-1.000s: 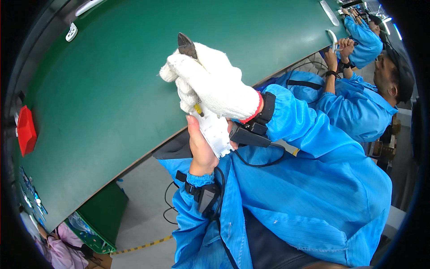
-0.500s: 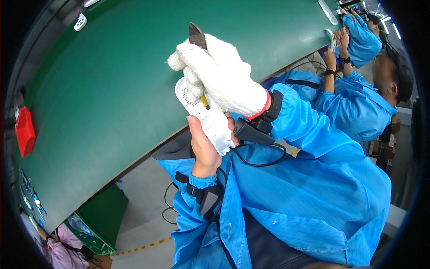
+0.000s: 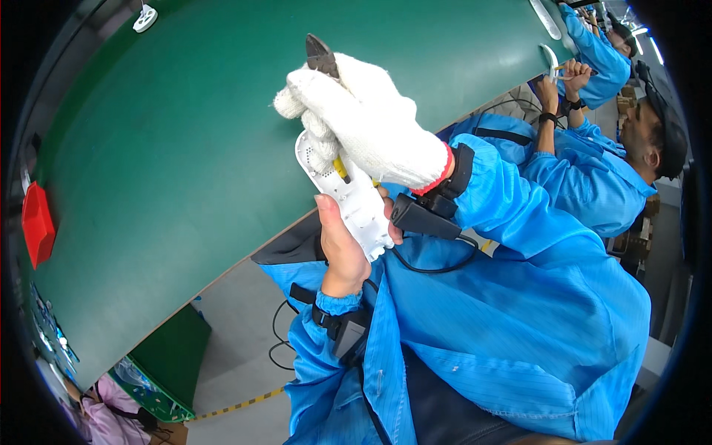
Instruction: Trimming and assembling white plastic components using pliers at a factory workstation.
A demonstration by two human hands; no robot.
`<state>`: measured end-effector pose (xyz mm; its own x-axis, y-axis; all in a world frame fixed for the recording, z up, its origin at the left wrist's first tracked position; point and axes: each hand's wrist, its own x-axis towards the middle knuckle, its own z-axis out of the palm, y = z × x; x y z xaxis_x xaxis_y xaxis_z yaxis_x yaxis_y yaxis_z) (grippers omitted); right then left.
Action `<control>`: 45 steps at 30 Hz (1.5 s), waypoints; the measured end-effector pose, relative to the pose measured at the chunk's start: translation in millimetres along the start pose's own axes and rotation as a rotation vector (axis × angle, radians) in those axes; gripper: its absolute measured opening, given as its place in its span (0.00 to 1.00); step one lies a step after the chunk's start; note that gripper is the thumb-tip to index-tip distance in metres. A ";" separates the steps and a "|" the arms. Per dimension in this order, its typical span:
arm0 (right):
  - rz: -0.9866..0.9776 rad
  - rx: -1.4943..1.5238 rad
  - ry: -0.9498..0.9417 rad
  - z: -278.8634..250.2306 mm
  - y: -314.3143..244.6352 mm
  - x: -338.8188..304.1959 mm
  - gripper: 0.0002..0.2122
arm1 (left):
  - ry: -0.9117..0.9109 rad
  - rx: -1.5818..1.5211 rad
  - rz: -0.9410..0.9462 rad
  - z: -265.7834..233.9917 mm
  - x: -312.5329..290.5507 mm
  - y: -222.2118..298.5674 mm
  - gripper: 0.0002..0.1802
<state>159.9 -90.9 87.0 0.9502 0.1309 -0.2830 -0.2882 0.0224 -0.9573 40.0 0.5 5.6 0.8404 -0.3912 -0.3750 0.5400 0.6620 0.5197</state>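
Observation:
My bare left hand (image 3: 343,248) grips the lower end of a long white plastic housing (image 3: 352,200) and holds it upright over the edge of the green table (image 3: 185,148). My right hand (image 3: 371,126), in a white knit glove, is closed around a cutter with yellow handles. Its dark jaws (image 3: 319,55) stick out above the glove. The gloved fingers press against the upper end of the housing and hide part of it.
A red bin (image 3: 37,222) sits at the table's left end, and a small white part (image 3: 144,16) lies at the far edge. Two people in blue coats (image 3: 593,170) work at the right, one holding a white piece (image 3: 549,59). Grey floor lies below.
Both hands have drifted slightly right and up. More of the white housing now shows beneath the glove. The cutter stays in the gloved hand.

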 end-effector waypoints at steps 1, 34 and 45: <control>-0.010 -0.042 0.011 2.9 -1.0 -0.8 0.16 | 0.002 -0.002 -0.002 1.4 -0.5 0.2 0.45; 0.021 -0.257 0.038 5.8 -2.1 -2.2 0.15 | 0.086 0.031 0.007 1.6 -4.9 -4.7 0.44; -0.075 -0.296 0.023 1.7 1.8 -9.0 0.16 | 0.098 -0.074 0.055 2.0 -21.0 -14.4 0.41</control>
<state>150.7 -90.3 87.9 0.9709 0.1175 -0.2088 -0.1729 -0.2595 -0.9501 14.6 -2.1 7.5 0.8582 -0.2916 -0.4225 0.4857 0.7276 0.4845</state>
